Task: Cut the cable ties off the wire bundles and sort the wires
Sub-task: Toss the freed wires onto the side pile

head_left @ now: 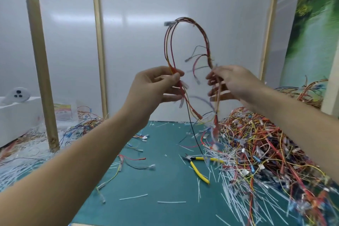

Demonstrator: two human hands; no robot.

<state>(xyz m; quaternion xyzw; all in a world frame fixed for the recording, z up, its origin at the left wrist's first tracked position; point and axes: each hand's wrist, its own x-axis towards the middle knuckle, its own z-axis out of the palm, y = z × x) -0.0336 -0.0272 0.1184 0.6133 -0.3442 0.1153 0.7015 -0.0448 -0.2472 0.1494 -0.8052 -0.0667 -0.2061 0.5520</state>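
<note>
Both hands are raised above the worktop [165,180], holding one wire bundle [185,42] that arches up between them. Left hand [156,86] pinches one end, right hand [231,82] grips the other, loose ends dangling below. Yellow-handled cutters [198,167] lie on the green mat near the big wire heap [271,152] along the right edge.

Pretty plain really: the person's left hand [156,86] and right hand [233,84] are bare, same for the left forearm [82,152] and right forearm [293,115].
</note>
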